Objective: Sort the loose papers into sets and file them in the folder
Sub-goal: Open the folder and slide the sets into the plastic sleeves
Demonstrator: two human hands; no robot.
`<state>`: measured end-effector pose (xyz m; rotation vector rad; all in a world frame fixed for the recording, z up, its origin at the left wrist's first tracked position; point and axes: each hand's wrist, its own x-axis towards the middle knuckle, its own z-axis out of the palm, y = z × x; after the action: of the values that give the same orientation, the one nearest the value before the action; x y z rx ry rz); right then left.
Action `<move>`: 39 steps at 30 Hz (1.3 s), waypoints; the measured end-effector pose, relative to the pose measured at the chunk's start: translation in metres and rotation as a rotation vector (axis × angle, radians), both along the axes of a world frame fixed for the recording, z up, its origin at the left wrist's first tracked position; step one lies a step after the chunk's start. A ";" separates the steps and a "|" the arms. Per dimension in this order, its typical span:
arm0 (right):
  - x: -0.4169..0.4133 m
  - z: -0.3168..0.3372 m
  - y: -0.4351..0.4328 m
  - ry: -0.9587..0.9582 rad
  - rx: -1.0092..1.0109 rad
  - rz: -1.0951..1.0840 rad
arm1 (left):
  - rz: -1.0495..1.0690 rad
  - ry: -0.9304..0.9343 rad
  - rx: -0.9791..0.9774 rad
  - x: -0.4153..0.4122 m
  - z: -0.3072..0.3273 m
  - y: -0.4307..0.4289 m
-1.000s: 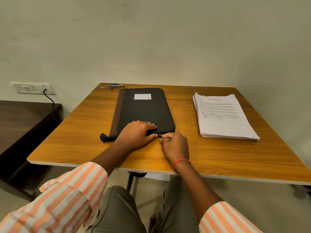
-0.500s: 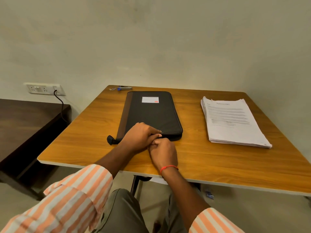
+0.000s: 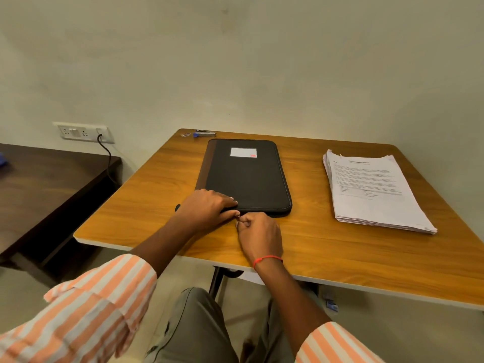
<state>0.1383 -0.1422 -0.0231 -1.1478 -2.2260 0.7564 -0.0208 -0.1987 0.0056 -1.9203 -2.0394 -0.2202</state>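
A black zippered folder [image 3: 246, 176] with a brown spine and a white label lies shut on the wooden table [image 3: 327, 252]. My left hand [image 3: 207, 209] rests flat on the folder's near left corner and presses it down. Just in front of the folder's near edge, my right hand [image 3: 259, 233] pinches the small zipper pull. A thick stack of printed loose papers [image 3: 372, 189] lies to the right of the folder, apart from both hands.
A stapler [image 3: 205, 133] and a few small clips lie at the table's far left corner. A dark side table [image 3: 39, 189] stands to the left, below a wall socket [image 3: 82, 131] with a plugged cable. The wall is close behind the table.
My right hand has drawn the zipper pull leftward along the folder's near edge, from its near right corner toward my left hand. The left hand stays pressed on the folder.
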 end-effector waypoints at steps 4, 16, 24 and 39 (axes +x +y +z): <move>-0.012 0.002 -0.010 0.008 -0.050 0.038 | -0.060 -0.004 -0.016 -0.002 0.000 0.000; -0.045 0.007 -0.033 -0.024 0.016 0.142 | -0.165 -0.184 0.034 -0.012 0.015 0.001; -0.053 0.006 -0.037 -0.047 0.043 0.170 | -0.146 -0.195 0.045 -0.017 0.016 0.003; 0.034 0.013 0.053 0.033 0.093 -0.132 | 0.219 -0.330 -0.039 -0.010 -0.009 -0.014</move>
<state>0.1725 -0.0893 -0.0098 -1.2147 -2.1112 0.6075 -0.0305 -0.2123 -0.0038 -1.7573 -2.4623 -0.4732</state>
